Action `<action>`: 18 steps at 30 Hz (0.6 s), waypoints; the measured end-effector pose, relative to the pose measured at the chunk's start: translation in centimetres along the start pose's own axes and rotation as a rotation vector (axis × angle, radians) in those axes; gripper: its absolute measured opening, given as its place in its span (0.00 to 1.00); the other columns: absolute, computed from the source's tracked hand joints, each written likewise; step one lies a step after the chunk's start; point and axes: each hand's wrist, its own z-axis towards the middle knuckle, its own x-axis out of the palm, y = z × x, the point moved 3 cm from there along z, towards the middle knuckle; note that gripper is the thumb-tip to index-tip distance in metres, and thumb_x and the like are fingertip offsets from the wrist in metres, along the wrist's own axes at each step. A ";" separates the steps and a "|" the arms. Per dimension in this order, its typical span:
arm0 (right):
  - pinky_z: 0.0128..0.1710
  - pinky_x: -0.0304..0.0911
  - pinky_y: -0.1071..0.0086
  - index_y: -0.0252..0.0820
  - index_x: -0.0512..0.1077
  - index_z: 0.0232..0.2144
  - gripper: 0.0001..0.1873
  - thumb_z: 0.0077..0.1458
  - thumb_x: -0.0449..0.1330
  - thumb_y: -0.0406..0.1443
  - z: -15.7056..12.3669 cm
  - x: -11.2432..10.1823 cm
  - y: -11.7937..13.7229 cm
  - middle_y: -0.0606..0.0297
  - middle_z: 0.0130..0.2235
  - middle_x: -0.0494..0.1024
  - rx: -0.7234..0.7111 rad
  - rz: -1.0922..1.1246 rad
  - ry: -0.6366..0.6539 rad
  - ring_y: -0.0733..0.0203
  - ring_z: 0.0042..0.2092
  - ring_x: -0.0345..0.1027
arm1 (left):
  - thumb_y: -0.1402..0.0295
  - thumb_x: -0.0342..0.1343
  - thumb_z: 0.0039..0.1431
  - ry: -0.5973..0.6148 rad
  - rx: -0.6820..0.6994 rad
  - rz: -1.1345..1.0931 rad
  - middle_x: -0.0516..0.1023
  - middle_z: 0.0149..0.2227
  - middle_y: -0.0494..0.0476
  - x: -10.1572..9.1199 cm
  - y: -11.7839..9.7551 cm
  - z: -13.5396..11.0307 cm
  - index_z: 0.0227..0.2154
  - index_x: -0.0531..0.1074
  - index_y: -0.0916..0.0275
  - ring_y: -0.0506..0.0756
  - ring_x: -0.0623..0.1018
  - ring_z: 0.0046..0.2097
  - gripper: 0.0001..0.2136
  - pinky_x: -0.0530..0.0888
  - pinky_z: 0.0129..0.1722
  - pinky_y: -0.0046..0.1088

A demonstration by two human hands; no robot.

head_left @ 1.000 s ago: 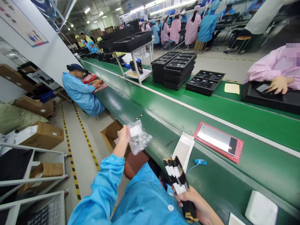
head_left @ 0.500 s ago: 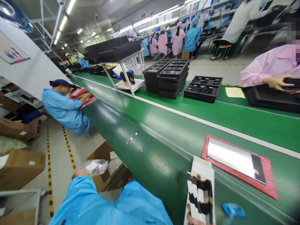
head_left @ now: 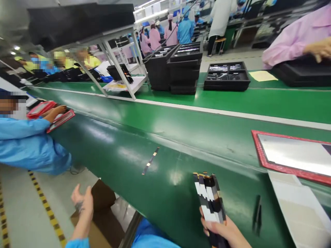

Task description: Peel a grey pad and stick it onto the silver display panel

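Red-framed panel (head_left: 294, 156) runs off the right edge — strip bundle's (head_left: 210, 203) base apparently hidden by fingers (head_left: 219, 229).

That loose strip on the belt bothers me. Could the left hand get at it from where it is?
Probably yes: the left hand is open and empty beside the conveyor belt, and nothing lies between it and the strip.
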 end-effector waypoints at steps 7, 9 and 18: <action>0.33 0.71 0.61 0.50 0.64 0.56 0.29 0.50 0.55 0.32 -1.0 5.1 4.2 0.56 0.41 0.78 -0.897 -0.959 0.163 0.48 0.39 0.74 | 0.43 0.58 0.49 1.517 -0.321 -0.745 0.80 0.36 0.58 4.0 -4.9 -12.0 0.39 0.77 0.56 0.59 0.77 0.33 0.24 0.72 0.34 0.35; 0.35 0.71 0.61 0.45 0.61 0.58 0.32 0.50 0.49 0.25 -2.1 7.1 5.6 0.53 0.41 0.78 -1.238 -1.265 0.255 0.50 0.38 0.73 | 0.33 0.51 0.45 2.082 -0.553 -0.739 0.80 0.39 0.66 4.6 -7.9 -17.1 0.41 0.78 0.61 0.64 0.78 0.39 0.36 0.72 0.37 0.39; 0.25 0.58 0.63 0.37 0.71 0.42 0.18 0.53 0.47 0.25 -3.9 11.7 9.2 0.55 0.35 0.78 -1.501 -2.122 0.415 0.55 0.28 0.65 | 0.37 0.59 0.41 2.608 -0.408 -0.592 0.77 0.28 0.59 4.0 -12.8 -19.6 0.38 0.78 0.66 0.54 0.74 0.25 0.34 0.69 0.28 0.30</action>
